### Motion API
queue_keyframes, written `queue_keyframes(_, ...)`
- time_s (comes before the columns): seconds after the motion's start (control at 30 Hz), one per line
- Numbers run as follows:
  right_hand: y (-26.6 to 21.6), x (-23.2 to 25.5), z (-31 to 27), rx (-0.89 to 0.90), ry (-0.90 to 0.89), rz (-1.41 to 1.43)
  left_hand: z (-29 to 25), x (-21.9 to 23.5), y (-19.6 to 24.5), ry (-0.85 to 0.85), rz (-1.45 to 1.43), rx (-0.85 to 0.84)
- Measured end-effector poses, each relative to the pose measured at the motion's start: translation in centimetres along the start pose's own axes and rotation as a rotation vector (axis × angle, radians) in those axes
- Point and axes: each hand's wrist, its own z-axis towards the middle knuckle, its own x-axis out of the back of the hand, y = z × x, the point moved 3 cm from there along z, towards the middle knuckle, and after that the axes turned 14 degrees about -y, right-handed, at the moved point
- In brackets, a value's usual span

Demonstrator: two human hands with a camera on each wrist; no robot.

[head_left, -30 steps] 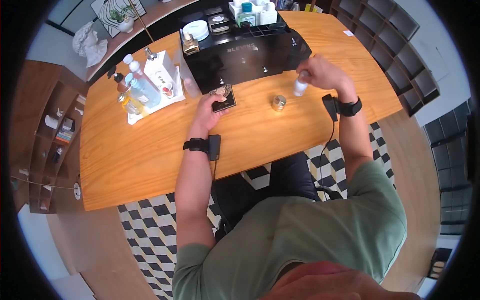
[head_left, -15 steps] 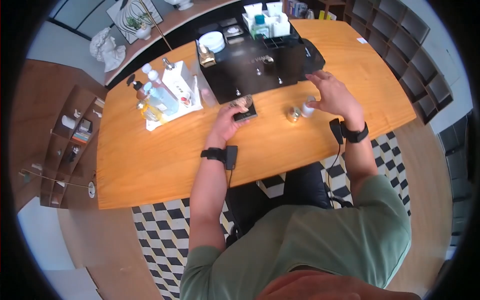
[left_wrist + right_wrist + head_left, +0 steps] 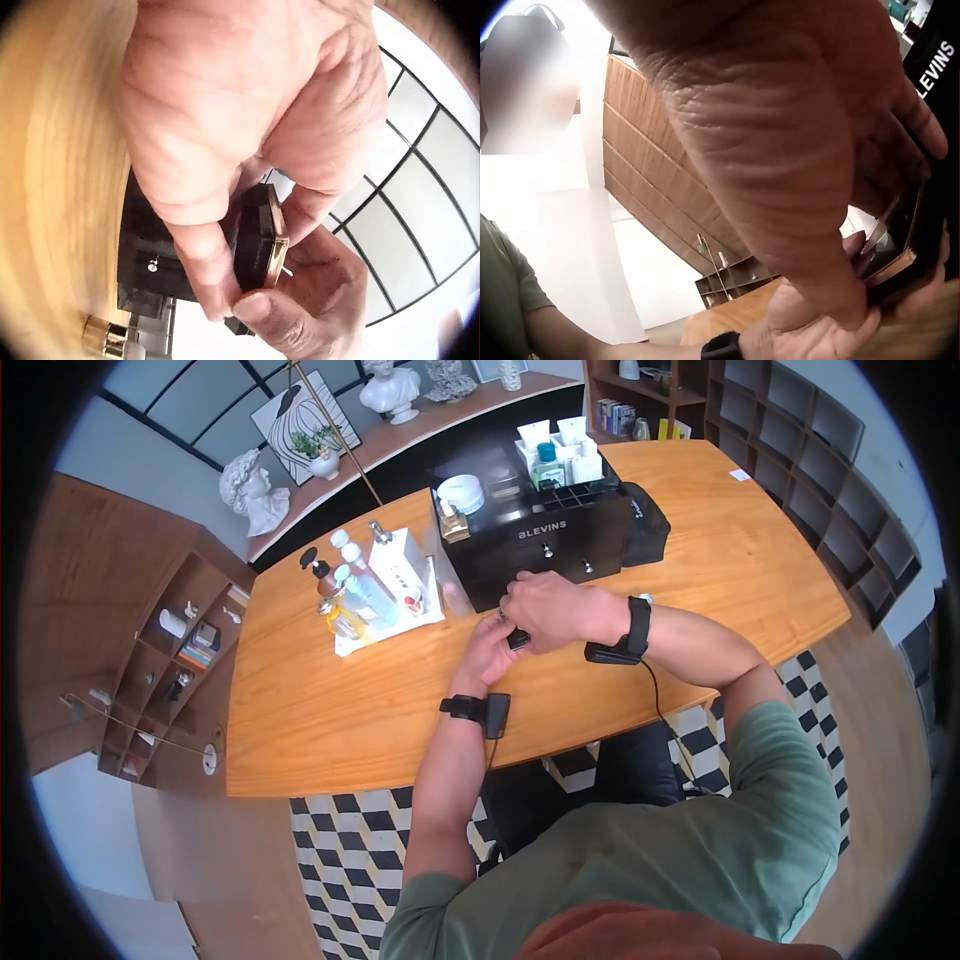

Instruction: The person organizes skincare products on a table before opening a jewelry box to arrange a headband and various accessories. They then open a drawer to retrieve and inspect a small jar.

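Observation:
Both hands meet over a small black case (image 3: 518,639) in front of the black organizer. My left hand (image 3: 486,650) grips it from the left; in the left wrist view, fingers lie along both sides of the case (image 3: 256,232), which has a gold edge. My right hand (image 3: 550,610) reaches across from the right, its thumb (image 3: 259,309) and fingers pinching the far end. In the right wrist view the case (image 3: 900,262) looks parted between the hands, partly hidden by fingers. A gold-lidded jar (image 3: 103,336) shows in the left wrist view.
The black organizer (image 3: 545,555) stands behind the hands, bottles and tubes on top. Left of it, a white tray (image 3: 395,632) holds several bottles and a white dispenser (image 3: 399,568). A pale cap (image 3: 646,598) peeks out behind the right wrist on the wooden table (image 3: 330,730).
My right hand has let go of the small white bottle and moved left to the case in my left hand. The head view has shifted, showing more of the back shelf.

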Motion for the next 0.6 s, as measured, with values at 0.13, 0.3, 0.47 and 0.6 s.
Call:
queue_keyframes(0.13,0.7,5.2,-2.6,-0.001,0.037,0.095,0.4,-1.4,0.6,-0.266,-0.160,-0.089)
queue_keyframes(0.3,5.6,12.9,-3.9,-0.106,0.433,0.151,0.5,0.4,0.5,-0.246,-0.133,-0.075)
queue_keyframes(0.47,12.2,15.5,2.3,-0.087,0.437,0.098,0.5,2.3,0.0,-0.142,-0.080,-0.039)
queue_keyframes(0.6,12.9,15.4,5.8,-0.152,0.237,0.102,0.5,3.1,-0.2,-0.069,-0.109,-0.026)
